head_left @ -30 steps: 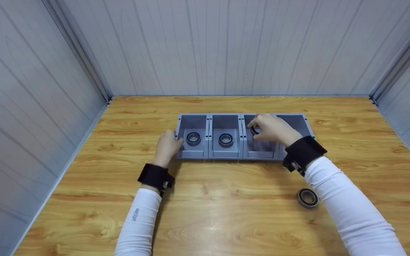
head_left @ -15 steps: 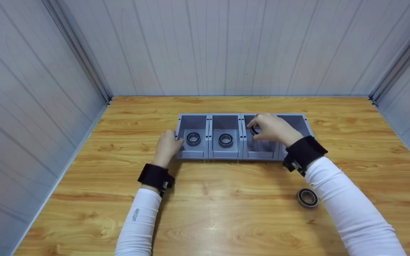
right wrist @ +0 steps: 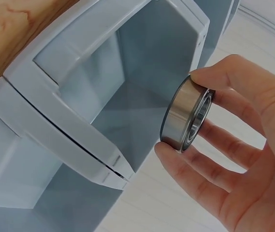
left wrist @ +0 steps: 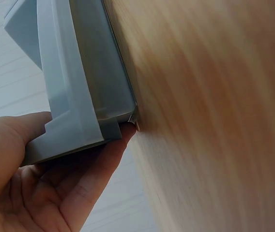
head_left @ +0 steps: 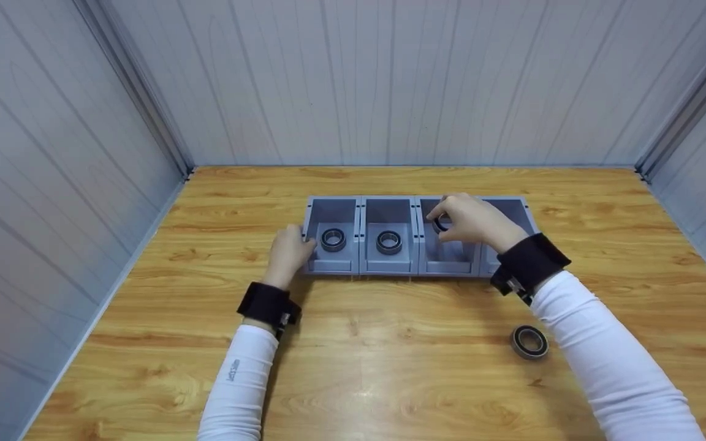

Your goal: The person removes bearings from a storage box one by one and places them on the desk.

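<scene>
Right wrist view: right hand fingers pinch a bearing, partly masked in head view; left hand grips leftmost bin, containing second bearing.

Shiny bearing, tilted, apparently over third grey bin

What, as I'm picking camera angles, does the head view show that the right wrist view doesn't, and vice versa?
Only head: the left hand, the white sleeves, the left bearing and second bearing lying in bins, and the loose bearing on the table.
Only right wrist: the palm side of the right hand and a clear look at the shiny outer side of the held bearing.
Both: right hand, held bearing, bins, table.
</scene>
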Demonstrator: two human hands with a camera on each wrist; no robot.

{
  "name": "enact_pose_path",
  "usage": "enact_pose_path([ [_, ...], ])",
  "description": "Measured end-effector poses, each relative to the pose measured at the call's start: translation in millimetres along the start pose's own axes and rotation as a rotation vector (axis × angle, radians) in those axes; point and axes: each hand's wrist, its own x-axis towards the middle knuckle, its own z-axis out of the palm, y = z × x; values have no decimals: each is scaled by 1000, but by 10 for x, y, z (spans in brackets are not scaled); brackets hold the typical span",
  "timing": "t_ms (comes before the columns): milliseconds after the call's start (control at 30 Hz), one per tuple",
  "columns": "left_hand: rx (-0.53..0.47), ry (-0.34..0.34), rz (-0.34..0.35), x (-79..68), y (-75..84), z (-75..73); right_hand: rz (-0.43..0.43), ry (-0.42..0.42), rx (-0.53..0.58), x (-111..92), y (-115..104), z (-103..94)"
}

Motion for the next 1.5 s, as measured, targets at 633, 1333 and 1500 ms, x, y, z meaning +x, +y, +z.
enact_pose_path([
  [633,9,-6,7,-11,11,1,-5,-7,-3,-78,-66,-66],
  [1333,23,25,7,-14,5,4,-73,13,-32,-240,-207,-98],
  [1500,15,35,12,-15,-4,8,-85,17,-29,-291,-239,-93],
])
